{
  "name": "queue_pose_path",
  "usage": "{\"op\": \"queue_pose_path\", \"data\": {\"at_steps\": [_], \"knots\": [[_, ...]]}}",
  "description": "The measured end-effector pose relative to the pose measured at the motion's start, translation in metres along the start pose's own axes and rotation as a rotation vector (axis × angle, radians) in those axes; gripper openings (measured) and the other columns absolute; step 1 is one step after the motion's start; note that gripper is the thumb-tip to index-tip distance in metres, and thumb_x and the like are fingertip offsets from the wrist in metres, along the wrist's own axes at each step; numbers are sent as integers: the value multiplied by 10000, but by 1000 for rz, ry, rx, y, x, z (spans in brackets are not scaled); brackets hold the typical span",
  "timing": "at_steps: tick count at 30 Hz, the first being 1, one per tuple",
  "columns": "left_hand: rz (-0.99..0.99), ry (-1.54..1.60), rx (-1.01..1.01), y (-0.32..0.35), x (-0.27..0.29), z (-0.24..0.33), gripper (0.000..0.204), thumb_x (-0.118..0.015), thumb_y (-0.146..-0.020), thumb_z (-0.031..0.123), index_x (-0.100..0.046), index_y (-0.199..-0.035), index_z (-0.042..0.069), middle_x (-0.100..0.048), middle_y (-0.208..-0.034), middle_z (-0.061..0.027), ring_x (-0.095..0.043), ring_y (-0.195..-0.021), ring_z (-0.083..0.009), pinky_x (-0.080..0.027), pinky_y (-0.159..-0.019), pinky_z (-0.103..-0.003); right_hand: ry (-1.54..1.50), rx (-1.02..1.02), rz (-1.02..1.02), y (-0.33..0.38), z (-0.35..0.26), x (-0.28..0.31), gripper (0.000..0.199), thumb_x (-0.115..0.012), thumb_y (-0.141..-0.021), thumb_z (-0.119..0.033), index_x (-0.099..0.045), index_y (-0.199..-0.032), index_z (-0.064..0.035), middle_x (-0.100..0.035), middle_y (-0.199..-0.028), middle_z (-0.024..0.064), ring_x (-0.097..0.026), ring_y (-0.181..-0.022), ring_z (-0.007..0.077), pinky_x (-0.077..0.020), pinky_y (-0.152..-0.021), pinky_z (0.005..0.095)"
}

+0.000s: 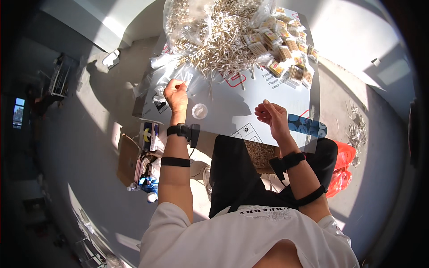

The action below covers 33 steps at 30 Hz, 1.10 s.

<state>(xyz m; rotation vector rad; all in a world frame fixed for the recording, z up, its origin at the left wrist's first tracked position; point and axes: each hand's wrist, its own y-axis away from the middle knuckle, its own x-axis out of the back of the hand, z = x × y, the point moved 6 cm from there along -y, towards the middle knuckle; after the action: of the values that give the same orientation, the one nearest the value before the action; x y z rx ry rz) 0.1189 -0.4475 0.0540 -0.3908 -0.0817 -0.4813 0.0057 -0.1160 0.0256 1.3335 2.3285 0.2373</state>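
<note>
My left hand (176,94) is closed at the table's left side, fingers pinched at the edge of thin clear plastic bags (172,73); the fingertips partly hide what they grip. Over the table's right half, my right hand (273,117) hovers with loosely curled fingers somewhat apart, and nothing shows in it. Beyond both hands lies a big heap of loose cotton swabs (219,49), partly inside a large clear bag. Several small filled packs of cotton swabs (286,51) are piled to its right. Close to my left wrist sits a small round white dish (199,111).
The grey table (219,114) has printed markings. A blue patterned piece (306,125) lies at its right front edge. Below stand a box of swabs (259,156) between my legs, red plastic bags (342,169) at right, and an open carton (128,156) at left.
</note>
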Motion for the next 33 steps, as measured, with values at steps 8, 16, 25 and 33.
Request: {"op": "queue_pose_path", "data": {"at_steps": [8, 16, 25, 33], "knots": [[-604, 15, -374, 174, -77, 128, 130, -634, -718, -74, -581, -793, 18, -609, -756, -115, -589, -781, -321, -476, -672, -376, -191, -166, -81, 31, 23, -40, 280, -596, -907, -194, -614, -1025, 59, -676, -879, 171, -682, -764, 233, -564, -639, 329], [-307, -907, -197, 91, 6, 32, 93, -651, -771, 97, -672, -799, 11, -612, -932, -198, -589, -908, -373, -478, -806, -455, -185, -145, 67, 66, 31, 24, 169, -553, -923, -109, -637, -966, 32, -684, -802, 133, -681, -699, 183, -514, -504, 251], [-642, -1288, 30, 77, -49, 46, 184, -548, -809, 83, -720, -872, 64, -692, -920, -165, -676, -893, -331, -546, -731, -413, -162, -108, 0, 93, 41, 59, 165, -574, -909, -117, -655, -926, 26, -649, -728, 79, -600, -548, 116, -456, -420, 199], [-578, -1206, -20, 74, -60, 45, 183, -541, -817, 85, -718, -861, 71, -696, -874, -157, -683, -865, -327, -551, -727, -411, -97, -101, 25, 78, 50, 68, 142, -581, -899, -103, -666, -934, 5, -614, -672, 25, -540, -490, 75, -391, -385, 185]]}}
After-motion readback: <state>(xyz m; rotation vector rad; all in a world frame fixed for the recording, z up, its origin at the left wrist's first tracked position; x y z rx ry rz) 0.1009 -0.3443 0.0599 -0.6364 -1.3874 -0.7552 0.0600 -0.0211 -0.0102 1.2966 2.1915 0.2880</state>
